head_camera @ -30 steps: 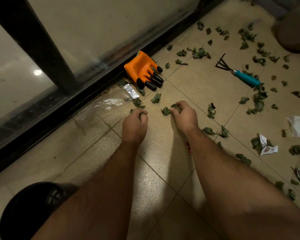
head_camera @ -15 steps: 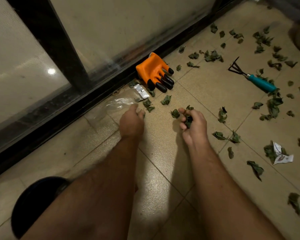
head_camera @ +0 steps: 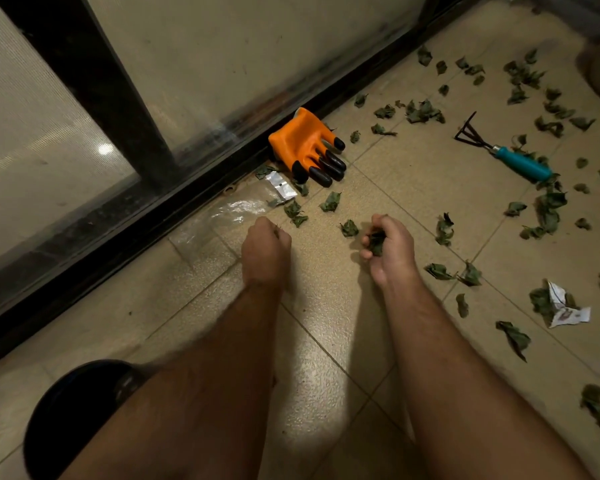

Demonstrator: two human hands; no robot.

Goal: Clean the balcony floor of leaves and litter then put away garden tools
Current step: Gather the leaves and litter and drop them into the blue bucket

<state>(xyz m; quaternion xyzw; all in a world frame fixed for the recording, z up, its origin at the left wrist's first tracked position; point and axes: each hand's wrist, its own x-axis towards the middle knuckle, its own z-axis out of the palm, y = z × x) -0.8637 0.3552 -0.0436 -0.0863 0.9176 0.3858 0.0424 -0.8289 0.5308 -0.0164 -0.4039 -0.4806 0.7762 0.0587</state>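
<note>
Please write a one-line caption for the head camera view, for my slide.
Right hand grips gathered leaves, left hand fisted, near orange claw glove and teal hand rake.

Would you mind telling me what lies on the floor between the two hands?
In the head view, one crumpled leaf lies on the tile between the left hand and the right hand, nearer the right.
</note>
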